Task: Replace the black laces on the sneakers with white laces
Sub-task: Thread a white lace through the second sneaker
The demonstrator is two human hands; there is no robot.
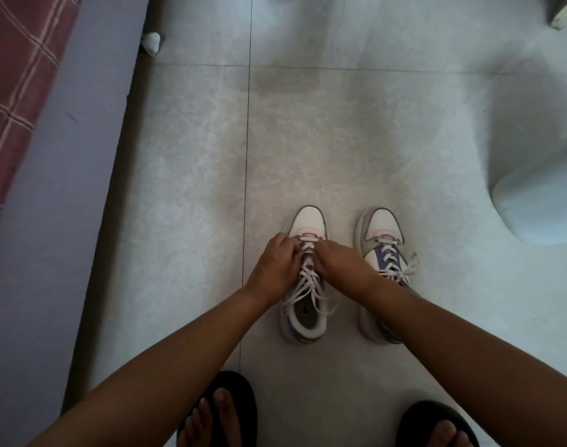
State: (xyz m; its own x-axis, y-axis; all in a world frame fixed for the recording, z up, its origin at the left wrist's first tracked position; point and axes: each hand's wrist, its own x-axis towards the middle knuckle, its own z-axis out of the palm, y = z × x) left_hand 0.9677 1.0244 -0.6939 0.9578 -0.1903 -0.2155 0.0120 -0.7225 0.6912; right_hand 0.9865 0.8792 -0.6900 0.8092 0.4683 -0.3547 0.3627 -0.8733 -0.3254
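Lengthwise, both sneakers (pixel 303 275) point away, toes toward the far floor.

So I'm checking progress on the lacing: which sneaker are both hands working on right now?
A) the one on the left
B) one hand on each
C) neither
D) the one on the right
A: the left hand and right hand both pinch the white laces of the left sneaker, while the right sneaker stands untouched beside it.
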